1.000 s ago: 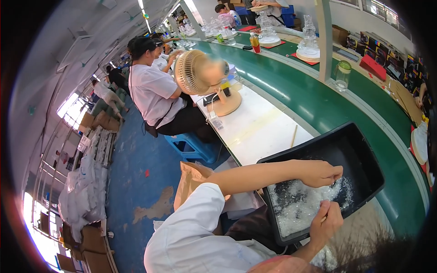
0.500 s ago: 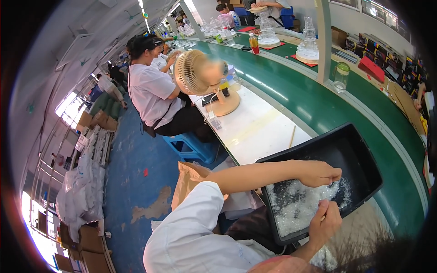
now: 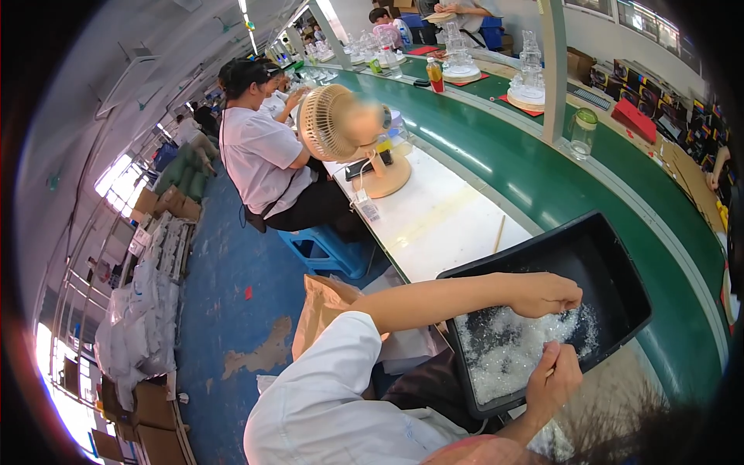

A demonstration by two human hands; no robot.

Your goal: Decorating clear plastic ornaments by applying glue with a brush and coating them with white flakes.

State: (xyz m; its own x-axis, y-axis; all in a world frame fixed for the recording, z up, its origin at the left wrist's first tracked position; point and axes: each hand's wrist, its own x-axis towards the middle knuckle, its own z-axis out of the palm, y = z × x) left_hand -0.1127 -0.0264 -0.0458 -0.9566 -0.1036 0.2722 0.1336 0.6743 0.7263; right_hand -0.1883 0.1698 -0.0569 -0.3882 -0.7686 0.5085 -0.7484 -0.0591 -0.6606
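Observation:
A black rectangular tub (image 3: 612,267) sits tilted in view at the table's end, with white, glittering loose granules (image 3: 496,360) heaped in its nearer left part. Over the heap, my left hand (image 3: 549,295) reaches across with fingers closed and pressed together; whatever is between them is hidden. My right hand (image 3: 553,380) is closed at the tub's near edge, thumb up. A small pale end, like that of a thin stick, shows beside its thumb. The rest of that thing is covered by the fingers.
A beige fan (image 3: 380,174) stands on the white table (image 3: 442,232), near a thin wooden stick (image 3: 498,234). A green conveyor belt (image 3: 496,167) runs alongside, beyond the tub. A lidded bottle (image 3: 583,133) stands by a post. A co-worker (image 3: 260,147) sits on a blue stool (image 3: 322,249).
Both my hands and the tub look nearly unmoved. Far back in the aisle, a person has shifted slightly to the right.

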